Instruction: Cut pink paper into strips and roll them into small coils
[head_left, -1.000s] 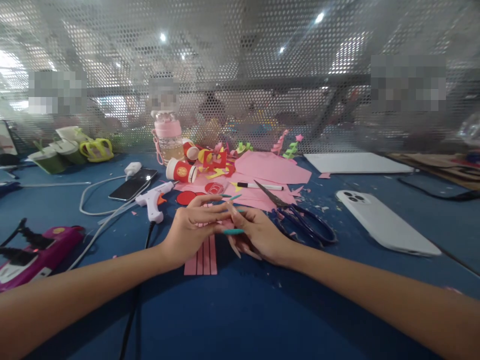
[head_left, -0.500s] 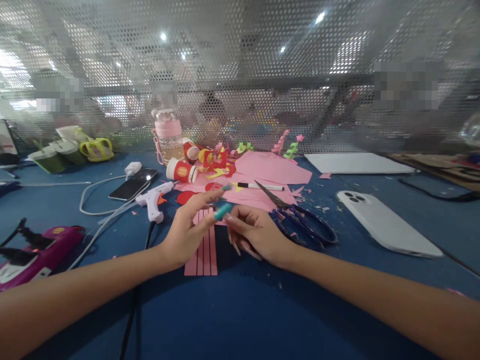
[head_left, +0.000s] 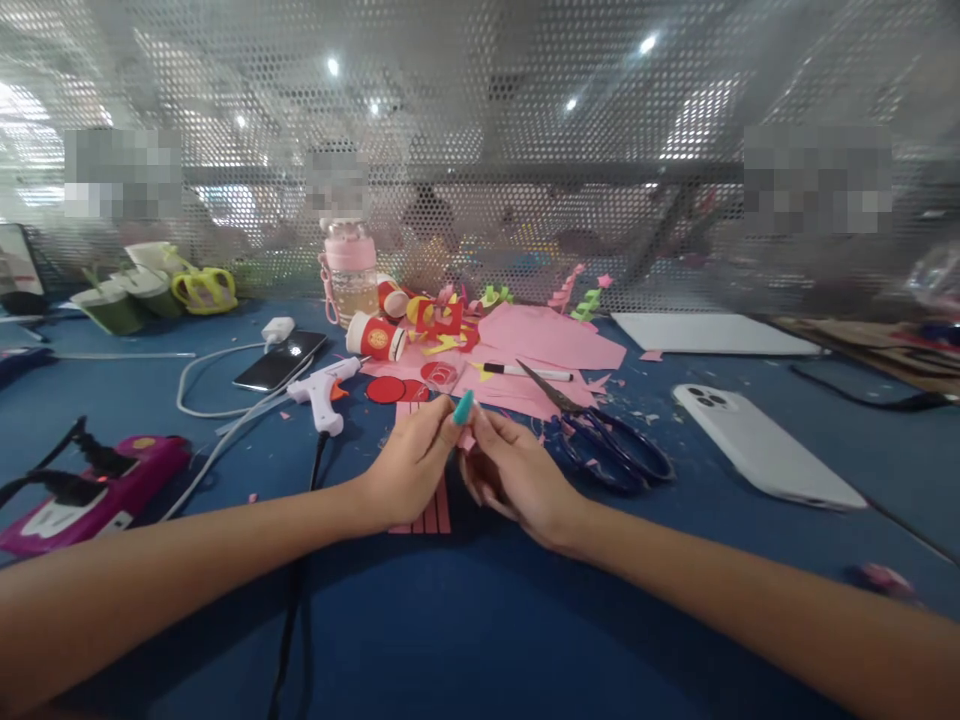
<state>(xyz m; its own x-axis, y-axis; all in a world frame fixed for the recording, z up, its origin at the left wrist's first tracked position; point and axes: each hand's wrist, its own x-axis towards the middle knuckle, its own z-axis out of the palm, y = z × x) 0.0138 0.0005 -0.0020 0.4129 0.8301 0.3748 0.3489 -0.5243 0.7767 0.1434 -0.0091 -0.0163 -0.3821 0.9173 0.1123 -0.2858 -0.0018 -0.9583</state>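
Fingers (head_left: 491,432) of left hand (head_left: 409,455) and right hand (head_left: 529,480) pinch a pink scrap (head_left: 466,440) between them, its shaping seemingly unfinished; cut strips (head_left: 443,518) lie at its seven o'clock, scissors (head_left: 576,409) unheld at three

I'd call this a craft workspace; I can't tell whether it's in a school, a workshop or somewhere else. What shows it to me is the blue table (head_left: 465,610), laid with a glue gun (head_left: 324,392), scissors (head_left: 575,409), a marker (head_left: 529,372), pink paper (head_left: 551,338), cut strips (head_left: 444,515) and scattered scraps (head_left: 651,356). I also see a power strip (head_left: 159,462) with plugs in it. Behind stands a perforated screen (head_left: 450,130), with bright lights (head_left: 648,44) and blurred shapes showing there.
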